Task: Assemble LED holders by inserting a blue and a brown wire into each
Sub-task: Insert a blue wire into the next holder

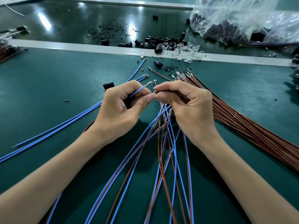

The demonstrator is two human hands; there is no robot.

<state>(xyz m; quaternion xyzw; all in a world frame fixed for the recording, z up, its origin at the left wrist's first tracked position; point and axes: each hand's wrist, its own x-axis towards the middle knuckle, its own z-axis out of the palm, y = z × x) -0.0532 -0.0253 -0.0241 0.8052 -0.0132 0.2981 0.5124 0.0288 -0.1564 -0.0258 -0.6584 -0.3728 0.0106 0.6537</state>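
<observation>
Left hand (123,109): pinches blue wire (139,90) near its terminal. Right hand (187,107): pinches black LED holder (155,82), mostly hidden by fingers. Brown wire bundle (246,125) cut off at right edge; green mat (48,88) stretches leftward.

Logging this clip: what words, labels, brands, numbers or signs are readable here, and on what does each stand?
None can be read.
The plastic bag, the green mat and the grey strip show no print.
The blue wire in the left hand and the holder in the right hand bear no legible marking.
</observation>
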